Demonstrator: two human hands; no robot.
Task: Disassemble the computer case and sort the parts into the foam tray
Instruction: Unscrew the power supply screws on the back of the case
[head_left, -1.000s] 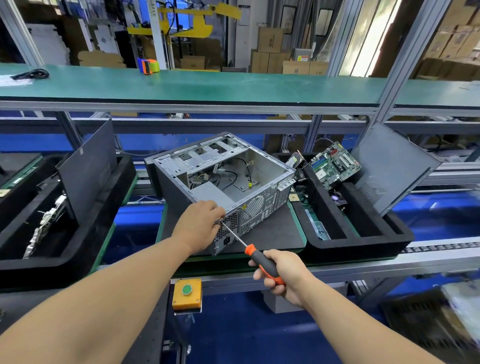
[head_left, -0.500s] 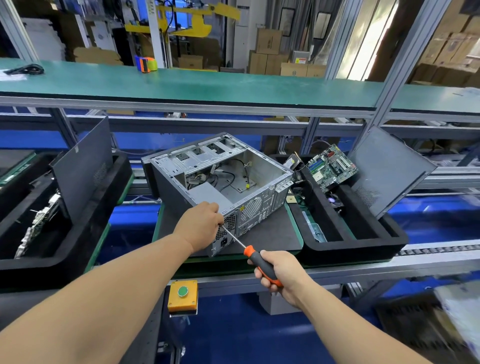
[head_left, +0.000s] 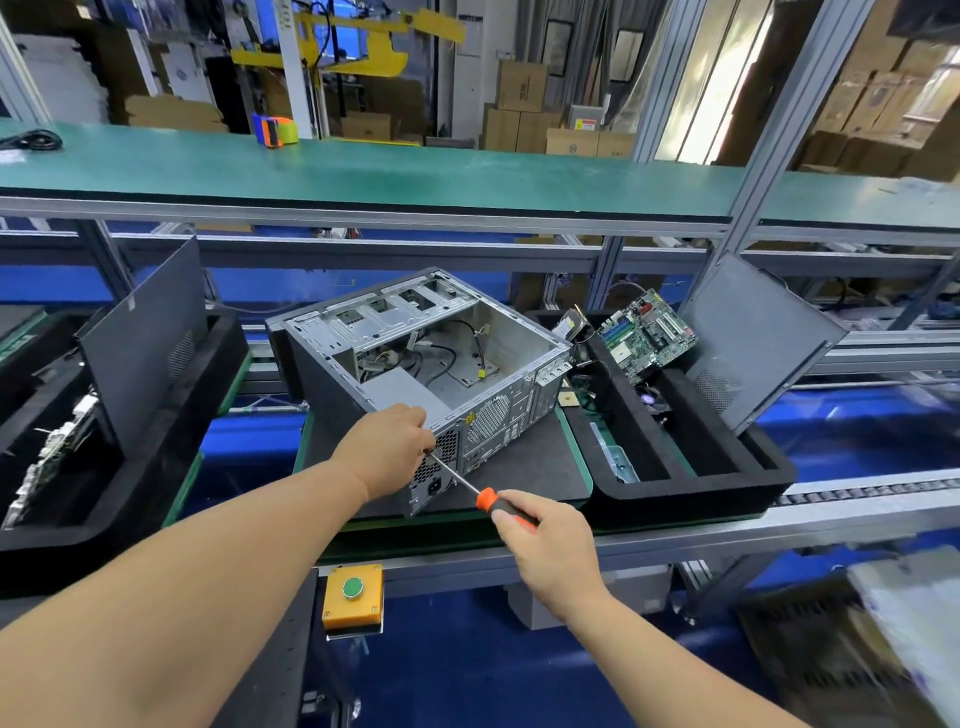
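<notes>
Two bare hands work at the near corner of the computer case (head_left: 431, 374), which lies on its side with the open face up on a dark pad on the desk (head_left: 524, 467). The left hand (head_left: 387, 449) is curled over the case's rear corner beside the power-supply grille; its fingertips are hidden behind the knuckles, so whether they pinch a screw or only brace the metal cannot be told. The right hand (head_left: 545, 540) is closed around the orange-and-black handle of a screwdriver (head_left: 470, 486), whose thin shaft runs up and left until its tip vanishes under the left hand. Inside the case, loose cables and a grey block show, but the drive bays are too shadowed to read.

Just right of the case sits the black foam tray (head_left: 691, 493). A motherboard (head_left: 644, 332) leans in its far end, and a dark side panel (head_left: 753, 343) stands tilted against its right wall. Small parts in the slots are too small to name. A second foam tray (head_left: 156, 441) at the left, cut off by the frame edge, holds another upright panel and a partly visible board. A yellow box with a green button (head_left: 353, 592) hangs below the desk edge. The lower right corner is blurred.
</notes>
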